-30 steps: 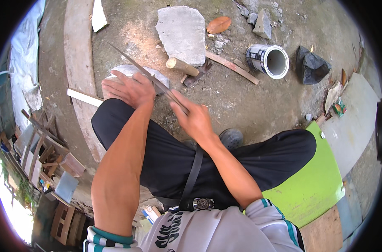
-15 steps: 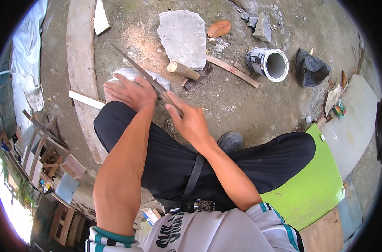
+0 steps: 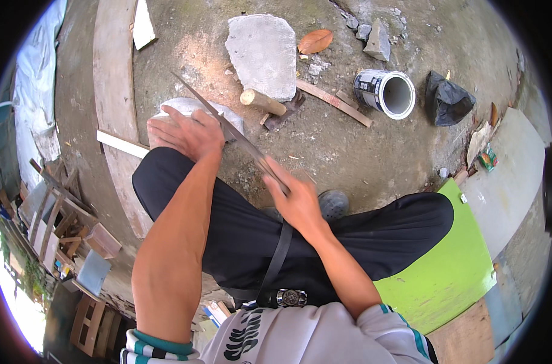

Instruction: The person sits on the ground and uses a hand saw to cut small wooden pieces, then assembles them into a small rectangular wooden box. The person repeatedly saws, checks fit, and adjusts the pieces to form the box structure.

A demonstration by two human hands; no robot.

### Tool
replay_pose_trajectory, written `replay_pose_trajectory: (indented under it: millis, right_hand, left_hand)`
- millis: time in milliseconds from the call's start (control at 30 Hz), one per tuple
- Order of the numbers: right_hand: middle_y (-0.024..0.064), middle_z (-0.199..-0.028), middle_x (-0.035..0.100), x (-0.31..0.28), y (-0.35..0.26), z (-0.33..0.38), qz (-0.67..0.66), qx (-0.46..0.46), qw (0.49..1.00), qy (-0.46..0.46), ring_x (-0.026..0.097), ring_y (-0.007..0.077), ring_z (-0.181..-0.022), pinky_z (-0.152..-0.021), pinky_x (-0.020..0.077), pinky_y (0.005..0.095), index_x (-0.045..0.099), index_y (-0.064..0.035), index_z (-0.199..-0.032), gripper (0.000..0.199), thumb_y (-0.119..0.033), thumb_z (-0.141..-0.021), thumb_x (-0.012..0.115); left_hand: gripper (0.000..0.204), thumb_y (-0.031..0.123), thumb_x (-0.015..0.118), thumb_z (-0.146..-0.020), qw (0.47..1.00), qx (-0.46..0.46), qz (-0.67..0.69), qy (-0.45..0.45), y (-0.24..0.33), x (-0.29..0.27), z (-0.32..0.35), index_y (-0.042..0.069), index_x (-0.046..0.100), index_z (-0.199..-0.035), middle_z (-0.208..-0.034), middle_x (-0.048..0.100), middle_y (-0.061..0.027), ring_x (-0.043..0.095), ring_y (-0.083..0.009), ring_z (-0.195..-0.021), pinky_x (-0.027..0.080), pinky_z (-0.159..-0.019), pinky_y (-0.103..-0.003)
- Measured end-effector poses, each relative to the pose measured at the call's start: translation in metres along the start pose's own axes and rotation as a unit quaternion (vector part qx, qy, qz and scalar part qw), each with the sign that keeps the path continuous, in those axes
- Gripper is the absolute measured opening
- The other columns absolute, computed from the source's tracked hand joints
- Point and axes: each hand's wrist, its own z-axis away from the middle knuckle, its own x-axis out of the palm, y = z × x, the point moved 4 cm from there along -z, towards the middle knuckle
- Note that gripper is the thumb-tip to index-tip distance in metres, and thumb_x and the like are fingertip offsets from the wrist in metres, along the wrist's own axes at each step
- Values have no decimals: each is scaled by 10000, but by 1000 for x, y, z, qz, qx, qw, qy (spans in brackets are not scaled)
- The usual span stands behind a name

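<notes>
Sharpening stroke: right hand (image 3: 297, 200) is gripping long steel blade (image 3: 227, 126), fingers closed; left hand (image 3: 188, 133) is pressing flat, fingers spread, on pale grey whetstone (image 3: 227, 116). Next likely needs steady angle.

— What lies under the hands?
— A pale grey stone block (image 3: 224, 115) on the dirt ground, just beyond the knee, its top flat.
— And the tool?
— A long, thin metal blade (image 3: 227, 124) slants across the block's right edge, tip pointing up-left, handle end lower right.
</notes>
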Motion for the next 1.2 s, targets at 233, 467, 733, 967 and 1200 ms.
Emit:
replay_pose_trajectory:
  millis: [233, 467, 733, 967, 1200]
  right_hand:
    - [211, -1093, 739, 10, -5, -28, 35, 43, 998, -31, 733, 396, -928, -760, 587, 435, 678, -132, -1346, 396, -226, -963, 716]
    - [220, -1063, 739, -16, 9, 23, 37, -4, 999, 14, 740, 379, -939, -767, 590, 412, 688, -123, -1330, 384, -227, -961, 719]
    - [236, -1025, 742, 0, 22, -14, -7, -1, 1000, 15, 744, 400, -911, -782, 595, 396, 693, -73, -1311, 389, -219, -953, 731]
    - [228, -1057, 742, -23, 9, 35, 23, 12, 999, 29, 736, 406, -906, -793, 598, 420, 696, -96, -1317, 398, -256, -955, 729]
    - [236, -1014, 737, 8, 2, -27, -8, 43, 999, -15, 724, 421, -878, -744, 590, 444, 698, -113, -1320, 398, -260, -952, 729]
  left_hand:
    - [777, 344, 473, -947, 1000, 3, 6, -15, 7, -2, 4, 22, 259, -1621, -1651, 86, -389, 27, -482, -1571, 1, -1265, -568]
    - [793, 352, 494, -931, 1000, -1, 7, 0, -1, 0, 1, 19, 273, -1616, -1650, 90, -391, 24, -490, -1569, 1, -1260, -582]
    - [787, 340, 479, -937, 1000, 18, -2, 0, 6, 3, 0, 2, 262, -1614, -1642, 80, -409, 18, -499, -1567, -2, -1262, -575]
    - [764, 390, 456, -968, 1000, 4, -17, 3, -2, 3, -1, 22, 282, -1615, -1640, 102, -405, 58, -497, -1562, 20, -1262, -558]
    - [770, 343, 467, -945, 1000, 2, 11, 1, 5, 0, 1, 18, 277, -1616, -1649, 79, -397, 35, -482, -1572, 6, -1264, -571]
